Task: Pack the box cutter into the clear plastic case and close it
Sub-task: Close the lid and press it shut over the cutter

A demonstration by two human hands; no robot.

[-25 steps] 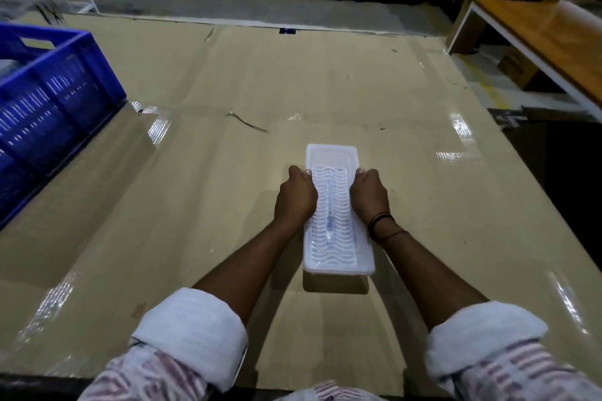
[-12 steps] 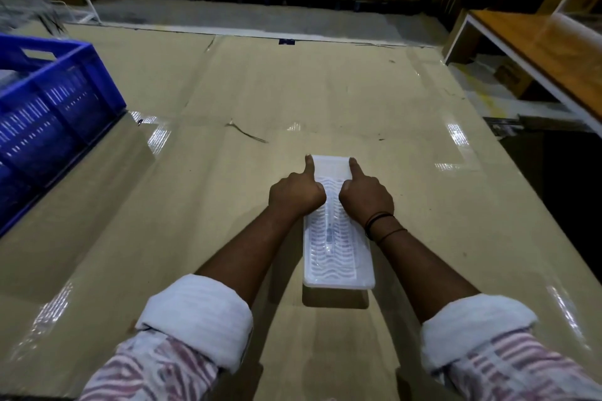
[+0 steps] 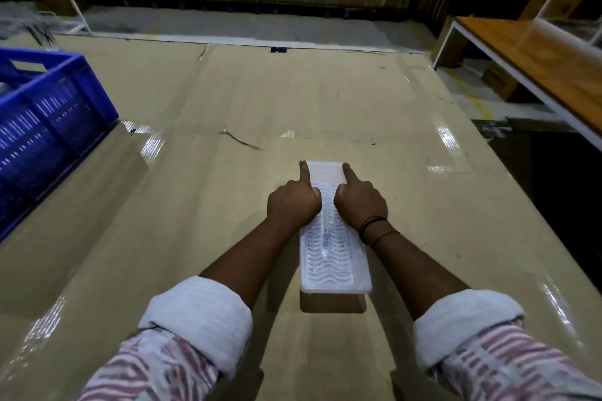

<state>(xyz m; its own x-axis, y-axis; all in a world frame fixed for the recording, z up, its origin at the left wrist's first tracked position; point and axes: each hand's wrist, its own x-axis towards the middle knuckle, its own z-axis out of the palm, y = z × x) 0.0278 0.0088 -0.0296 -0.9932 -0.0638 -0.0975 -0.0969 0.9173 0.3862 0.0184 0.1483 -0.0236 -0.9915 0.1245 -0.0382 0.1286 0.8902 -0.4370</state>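
Both grips are clenched into fists holding nothing, left hand (image 3: pixel 293 203) and right hand (image 3: pixel 360 203) resting on the clear plastic case (image 3: pixel 335 257), forefingers pressing its far corners. Its long axis runs near-to-far on the table (image 3: pixel 228 205), box cutter (image 3: pixel 326 238) faintly visible inside.

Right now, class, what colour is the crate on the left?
Blue crate, clearest in the head view.

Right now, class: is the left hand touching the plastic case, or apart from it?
Touching. The head view shows the left hand resting on the plastic case, forefinger pressed along its far left edge.
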